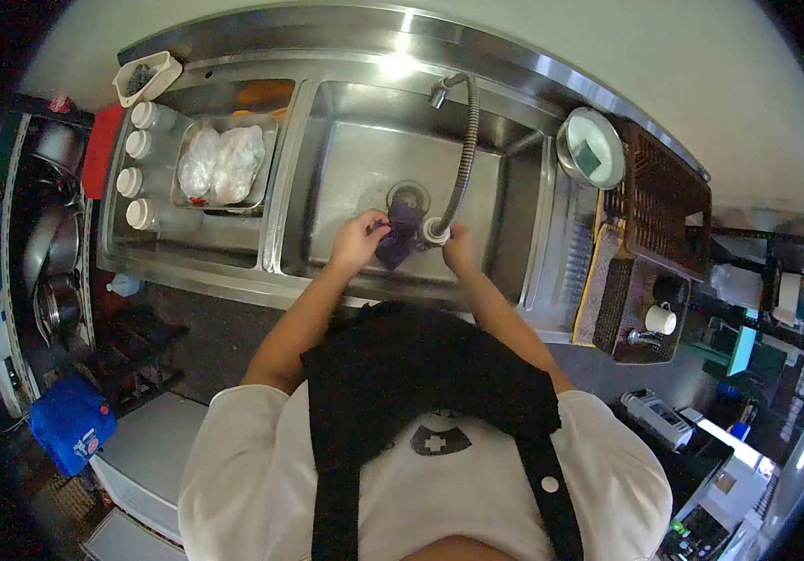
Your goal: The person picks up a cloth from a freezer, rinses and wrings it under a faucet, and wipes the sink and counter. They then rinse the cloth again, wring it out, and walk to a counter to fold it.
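Over the sink basin (346, 154), my left hand (359, 243) is closed on the left edge of a dark purple cloth (404, 229). The cloth hangs crumpled just in front of the round drain (408, 195). My right hand (459, 252) is closed at the right side of the white faucet head (435, 230), its fingertips partly hidden behind it. A ribbed metal hose (467, 150) curves down from the back of the sink to this head. The head overlaps the cloth's right side in this view.
In the left basin, several white-capped clear bottles (139, 143) stand beside a metal tray (254, 202) with plastic-wrapped bundles (222, 164). To the right are a metal bowl (592, 147) holding a green sponge and brown baskets (668, 210), one with a white mug (661, 319).
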Tool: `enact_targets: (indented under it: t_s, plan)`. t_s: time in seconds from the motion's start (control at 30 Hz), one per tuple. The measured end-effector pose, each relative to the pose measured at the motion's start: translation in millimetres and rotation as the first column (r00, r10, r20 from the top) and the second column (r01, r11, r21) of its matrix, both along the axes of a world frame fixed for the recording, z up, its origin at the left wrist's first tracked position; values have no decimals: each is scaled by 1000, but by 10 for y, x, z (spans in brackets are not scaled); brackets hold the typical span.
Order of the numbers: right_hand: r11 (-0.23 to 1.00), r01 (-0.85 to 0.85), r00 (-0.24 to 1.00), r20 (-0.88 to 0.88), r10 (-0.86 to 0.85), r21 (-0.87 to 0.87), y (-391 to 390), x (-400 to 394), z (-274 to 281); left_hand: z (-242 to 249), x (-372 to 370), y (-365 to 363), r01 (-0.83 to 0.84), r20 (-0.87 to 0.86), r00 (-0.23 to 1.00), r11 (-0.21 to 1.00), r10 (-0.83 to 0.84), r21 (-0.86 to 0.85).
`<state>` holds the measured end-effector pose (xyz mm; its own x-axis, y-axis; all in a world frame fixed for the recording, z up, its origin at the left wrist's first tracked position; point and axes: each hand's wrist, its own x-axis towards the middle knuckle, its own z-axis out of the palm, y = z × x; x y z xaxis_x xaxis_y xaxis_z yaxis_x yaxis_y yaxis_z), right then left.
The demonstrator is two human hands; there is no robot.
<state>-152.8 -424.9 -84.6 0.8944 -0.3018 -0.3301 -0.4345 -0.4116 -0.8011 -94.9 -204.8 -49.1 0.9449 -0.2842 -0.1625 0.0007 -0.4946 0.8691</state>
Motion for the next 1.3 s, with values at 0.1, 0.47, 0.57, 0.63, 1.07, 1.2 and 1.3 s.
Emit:
enact_targets:
  t_s: [0.1, 0.47, 0.57, 0.63, 1.07, 1.2, 1.3]
  plan:
    - [994, -53, 998, -9, 54, 93, -98, -25, -40, 327, -30, 42, 43, 136, 989, 987, -65, 157]
    - [985, 130, 989, 89, -120, -111, -265, -219, 75, 306, 91, 464, 467, 415, 678, 791, -607, 395]
    - [976, 41, 984, 177, -2, -215, -185, -116, 330, 387, 229, 548, 478, 390, 572, 680, -721, 556]
    - [981, -147, 985, 76, 157, -126, -238, -53, 462, 458, 373, 571, 444, 404, 535, 654, -742, 613]
    - [801, -149, 960, -110, 258, 580, -519, -287, -535, 736, 375, 244, 266, 280, 906, 942, -317, 205]
    - [672, 87, 979, -187, 79, 735, -296, -95, -123, 803, 633, 373, 271, 266, 888, 895, -375, 355]
    - [492, 259, 945, -324, 50, 831, -234, 29, 520, 851, 778, 595, 541, 7, 798, 720, -603, 434]
